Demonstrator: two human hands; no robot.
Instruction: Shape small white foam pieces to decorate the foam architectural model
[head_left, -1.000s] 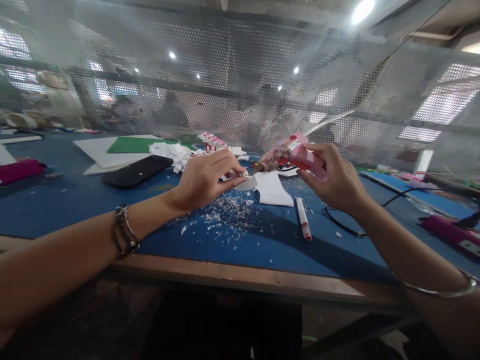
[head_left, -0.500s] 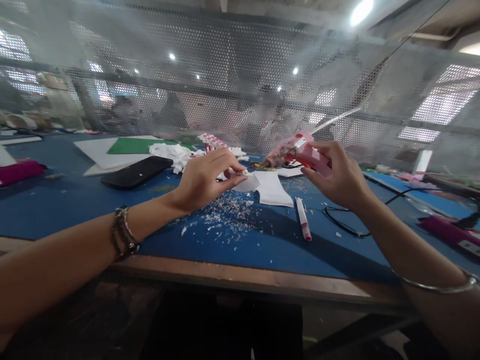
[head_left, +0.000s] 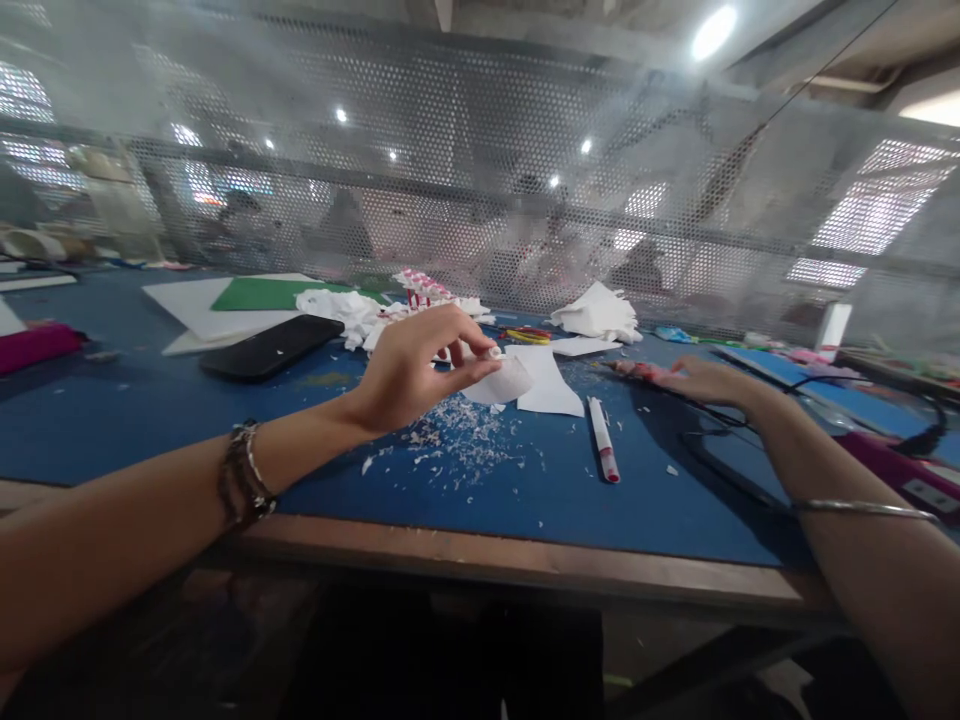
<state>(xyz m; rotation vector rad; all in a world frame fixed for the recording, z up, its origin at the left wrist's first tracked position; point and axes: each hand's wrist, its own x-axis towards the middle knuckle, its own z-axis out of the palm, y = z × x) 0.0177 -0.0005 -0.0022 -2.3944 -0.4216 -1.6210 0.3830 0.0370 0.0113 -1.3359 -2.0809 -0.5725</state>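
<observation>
My left hand [head_left: 420, 370] is raised over the blue table [head_left: 150, 410], its thumb and fingers pinched on a small white paper piece [head_left: 501, 380]. My right hand [head_left: 709, 382] lies low on the table at the right, its fingers closed over the handle of a pink glue gun [head_left: 637, 370] that rests on the surface with its nozzle pointing left. A white paper sheet [head_left: 553, 388] lies between the two hands. A white marker with a red cap [head_left: 602, 450] lies just in front of it.
White shreds [head_left: 457, 440] are scattered under my left hand. A black phone [head_left: 274, 345], green and white sheets [head_left: 259, 293] and crumpled white paper [head_left: 596, 315] lie farther back. A black cable [head_left: 724, 475] runs under my right arm. A perforated screen [head_left: 480, 180] backs the table, with people behind it.
My right hand has come down and to the right with the glue gun, from beside the white piece to the table top. My left hand has stayed in place with the piece.
</observation>
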